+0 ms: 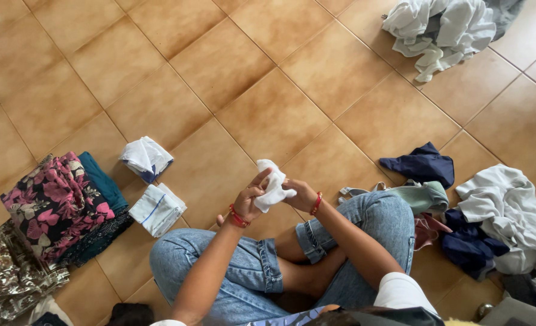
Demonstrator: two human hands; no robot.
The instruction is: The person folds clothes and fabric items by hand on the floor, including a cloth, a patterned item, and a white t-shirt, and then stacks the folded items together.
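Note:
I sit cross-legged on a tan tiled floor in cuffed blue jeans. Both hands hold a small white cloth (273, 184) in front of my knees. My left hand (248, 201) grips its lower left side, fingers curled round it. My right hand (301, 194) holds the right side. Each wrist wears a red bracelet. The cloth is bunched and partly rolled between the hands, with its top end sticking up.
Two small folded white cloths (146, 157) (157, 209) lie to my left. A stack of folded floral and teal fabrics (60, 205) sits further left. Loose clothes lie at right: a navy piece (420, 163), a pale green one (423, 195), a white garment (509, 211). A white-grey heap (446, 30) is top right.

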